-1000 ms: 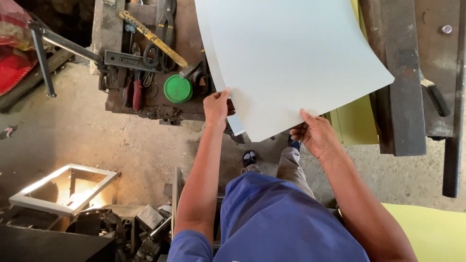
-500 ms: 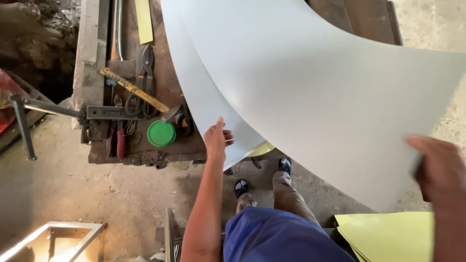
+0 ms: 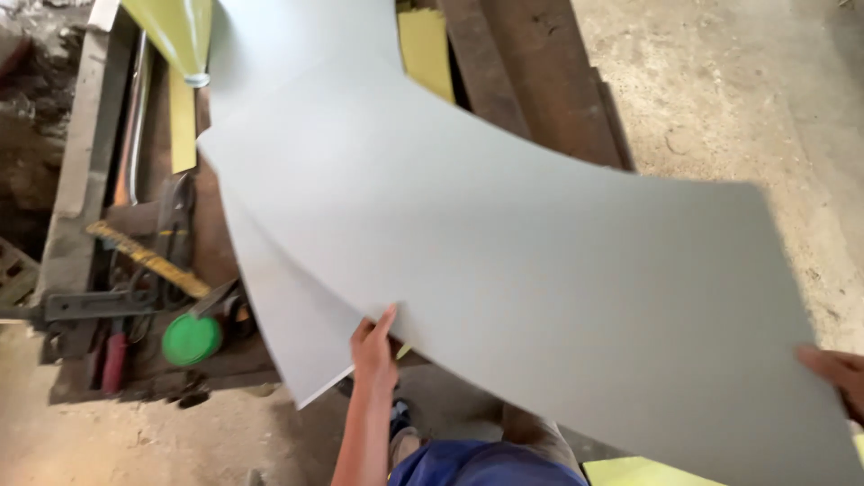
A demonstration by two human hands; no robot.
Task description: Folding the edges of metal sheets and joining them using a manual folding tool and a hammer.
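Green shows at the far left: a round lid (image 3: 192, 339) among the tools on the bench (image 3: 81, 193), with a yellow ruler (image 3: 148, 261) above it; none of that has shifted against the bench, only your view has swung. Next comes your left hand (image 3: 373, 346), fingers together and flat against the near edge of the top sheet (image 3: 504, 279), thumb hidden beneath, so you seem to pinch it. A second ago that sheet lay over the bench with both hands close together at its edge; now it is lifted, bowed in a long curve and spread wide to the right, out over the floor (image 3: 756, 108). A lower sheet (image 3: 288, 333) peeks out beneath it, left of your hand. Your right hand (image 3: 832, 369) has moved well apart to the far edge; only part of it shows, and I cannot tell how its fingers grip. Judging by this, the sheet is clear of the bench and carried by you alone.
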